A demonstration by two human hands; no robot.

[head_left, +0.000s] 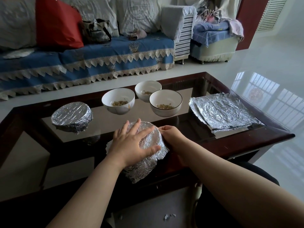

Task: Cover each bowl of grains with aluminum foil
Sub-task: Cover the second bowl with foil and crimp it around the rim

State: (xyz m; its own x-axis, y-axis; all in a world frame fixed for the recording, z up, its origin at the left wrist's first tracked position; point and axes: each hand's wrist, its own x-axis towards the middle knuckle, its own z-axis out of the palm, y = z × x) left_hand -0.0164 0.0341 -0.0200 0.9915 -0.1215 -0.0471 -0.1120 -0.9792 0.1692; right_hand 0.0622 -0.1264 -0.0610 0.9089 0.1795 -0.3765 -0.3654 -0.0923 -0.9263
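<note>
A: Step in hand?
B: Sealing foil over the near bowl (144, 142) at the bench's (246, 142) front edge. Best bet: keep the top taut, crimp the loose skirt under the rim all round.
A: Hands?
B: Left hand (130, 145) flat on top, fingers straight and spread, pressing the foil. Right hand (171, 137) at the bowl's right side, fingers curled, its grip clamped on the foil edge.
A: Further back from that bowl?
B: Wrapped bowl (71, 117) behind-left, looks finished. Three open bowls with grain beyond: left one (118, 101), right one (165, 102), far one (148, 89). Spare foil sheets (223, 111) behind-right. Sofa (82, 55) farthest.
A: Progress?
B: I'd say one covered, one underway, three to go.
</note>
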